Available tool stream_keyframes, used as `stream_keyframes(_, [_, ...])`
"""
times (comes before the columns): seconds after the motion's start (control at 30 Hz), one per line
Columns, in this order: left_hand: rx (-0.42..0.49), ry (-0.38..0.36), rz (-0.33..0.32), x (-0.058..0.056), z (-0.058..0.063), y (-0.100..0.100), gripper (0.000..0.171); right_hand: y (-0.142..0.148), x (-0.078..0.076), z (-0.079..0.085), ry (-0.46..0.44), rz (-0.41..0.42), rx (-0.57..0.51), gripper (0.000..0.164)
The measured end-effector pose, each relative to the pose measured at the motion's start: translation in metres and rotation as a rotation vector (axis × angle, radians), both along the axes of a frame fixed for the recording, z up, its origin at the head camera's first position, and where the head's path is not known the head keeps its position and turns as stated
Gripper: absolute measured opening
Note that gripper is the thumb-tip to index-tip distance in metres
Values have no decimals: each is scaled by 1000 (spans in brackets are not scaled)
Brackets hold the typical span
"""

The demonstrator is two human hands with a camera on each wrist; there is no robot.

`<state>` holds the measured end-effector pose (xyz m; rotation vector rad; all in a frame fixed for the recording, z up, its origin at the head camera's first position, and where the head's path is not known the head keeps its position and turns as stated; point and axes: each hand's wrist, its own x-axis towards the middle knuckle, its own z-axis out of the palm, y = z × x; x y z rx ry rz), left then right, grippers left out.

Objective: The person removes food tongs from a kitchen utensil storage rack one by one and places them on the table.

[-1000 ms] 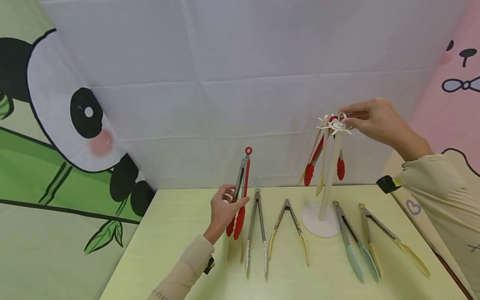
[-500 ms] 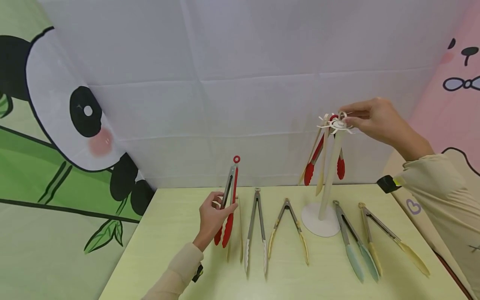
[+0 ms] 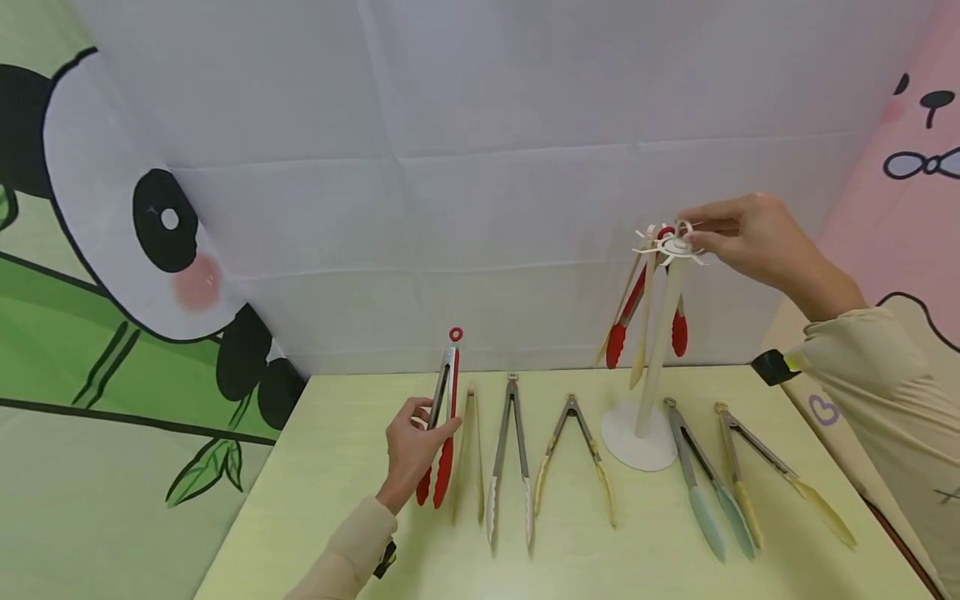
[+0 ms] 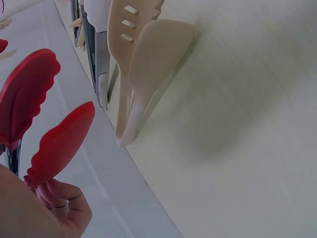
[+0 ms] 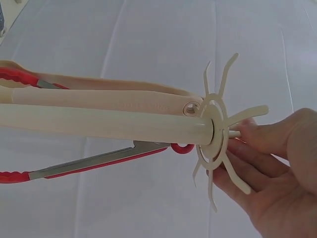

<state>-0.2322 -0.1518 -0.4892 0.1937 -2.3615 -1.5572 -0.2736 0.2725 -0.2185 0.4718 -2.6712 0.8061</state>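
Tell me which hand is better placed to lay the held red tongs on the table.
Probably the left hand: it grips those red tongs, while the right hand holds the white stand.

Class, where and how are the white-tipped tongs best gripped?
Grip the white-tipped tongs just below the hinge, probably from above: the metal arms converge there, while the white tips spread, one close beside the yellow-tipped tongs.

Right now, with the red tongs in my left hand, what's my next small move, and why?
I'd probably lower the red tongs in your left hand onto the table, just left of the cream tongs. They're held above it and have moved left and down, away from the stand, whose top your right hand holds.
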Motion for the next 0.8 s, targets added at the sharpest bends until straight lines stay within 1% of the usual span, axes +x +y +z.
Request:
stream_keyframes(0.17, [-24, -51, 32, 0, -10, -6, 43, 0, -1, -2, 9, 4, -10, 34])
stream_keyframes(0.33, [-29, -87, 47, -1, -16, -10, 44, 1, -3, -2, 18, 17, -12, 34])
stream_keyframes(0.5, [-60, -120, 71, -1, -22, -12, 45, 2, -3, -2, 40, 13, 2, 34])
stream_keyframes(0.8, [-112, -164, 77, -2, -35, -17, 48, 2, -3, -5, 41, -8, 23, 33])
